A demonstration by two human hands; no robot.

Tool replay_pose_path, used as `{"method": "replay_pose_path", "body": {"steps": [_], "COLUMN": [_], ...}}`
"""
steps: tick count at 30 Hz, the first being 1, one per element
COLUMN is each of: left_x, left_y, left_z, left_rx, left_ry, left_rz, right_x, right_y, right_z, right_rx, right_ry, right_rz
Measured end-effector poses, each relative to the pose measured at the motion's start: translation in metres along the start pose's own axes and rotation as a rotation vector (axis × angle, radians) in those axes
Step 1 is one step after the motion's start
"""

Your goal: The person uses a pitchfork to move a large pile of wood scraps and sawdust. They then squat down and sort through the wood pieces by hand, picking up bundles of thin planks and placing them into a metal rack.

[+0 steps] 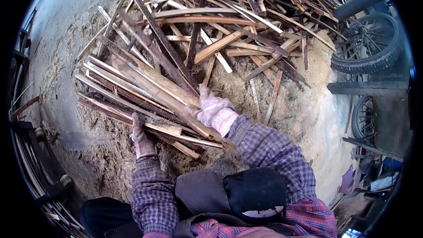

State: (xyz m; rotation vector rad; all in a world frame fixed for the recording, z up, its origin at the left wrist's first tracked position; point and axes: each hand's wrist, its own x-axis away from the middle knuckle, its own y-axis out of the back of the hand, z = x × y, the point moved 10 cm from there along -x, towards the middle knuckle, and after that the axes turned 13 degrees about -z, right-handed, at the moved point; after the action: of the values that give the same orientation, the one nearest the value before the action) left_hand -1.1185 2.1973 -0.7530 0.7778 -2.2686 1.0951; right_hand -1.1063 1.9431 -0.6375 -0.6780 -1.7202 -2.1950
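A bundle of long wood strips (132, 89), some pale and some dark with bark, lies slantwise before me, its ends fanned toward the far left. My right hand (216, 109), in a dirty white-and-pink glove, is closed round strips at the bundle's right end; those strips look slightly blurred. Against the bundle's near side, my left hand (140, 134) wears a similar glove. One digit points up along the outer strip, while its other fingers are hidden, seemingly under the wood. The left hand appears to hold the bundle from below.
A large heap of loose wood strips (246, 13) spreads across the far side. Sawdust (101, 158) covers the ground. Spoked wheels with a tyre (370, 64) and a metal beam (361, 89) stand at right. More strips lie in a rack (33, 158) along the left edge.
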Motion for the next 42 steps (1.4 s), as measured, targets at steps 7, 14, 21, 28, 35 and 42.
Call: {"method": "replay_pose_path", "body": {"steps": [7,14,21,28,35,42], "left_x": [-0.001,0.015,0.016,0.018,0.017,0.014], "left_y": [0.011,0.004,0.004,0.0,-0.005,-0.012], "left_z": [-0.007,-0.001,-0.001,0.004,0.003,0.006], "left_rx": [-0.068,-0.103,-0.092,-0.033,-0.097,0.01], "left_ry": [-0.105,-0.062,-0.054,-0.002,-0.04,0.024], "left_rz": [-0.065,-0.135,-0.161,-0.085,-0.091,0.033], "right_x": [-0.025,-0.136,-0.163,-0.157,-0.134,-0.096], "right_y": [0.115,0.244,0.193,0.175,0.161,0.144], "right_z": [-0.031,-0.152,-0.201,-0.173,-0.163,-0.118], "right_rx": [0.033,0.323,0.132,0.511,0.266,0.207], "right_ry": [-0.068,-0.4,-0.529,-0.295,-0.217,-0.165], "right_rz": [-0.313,-0.554,-0.662,-0.41,-0.312,-0.324]}}
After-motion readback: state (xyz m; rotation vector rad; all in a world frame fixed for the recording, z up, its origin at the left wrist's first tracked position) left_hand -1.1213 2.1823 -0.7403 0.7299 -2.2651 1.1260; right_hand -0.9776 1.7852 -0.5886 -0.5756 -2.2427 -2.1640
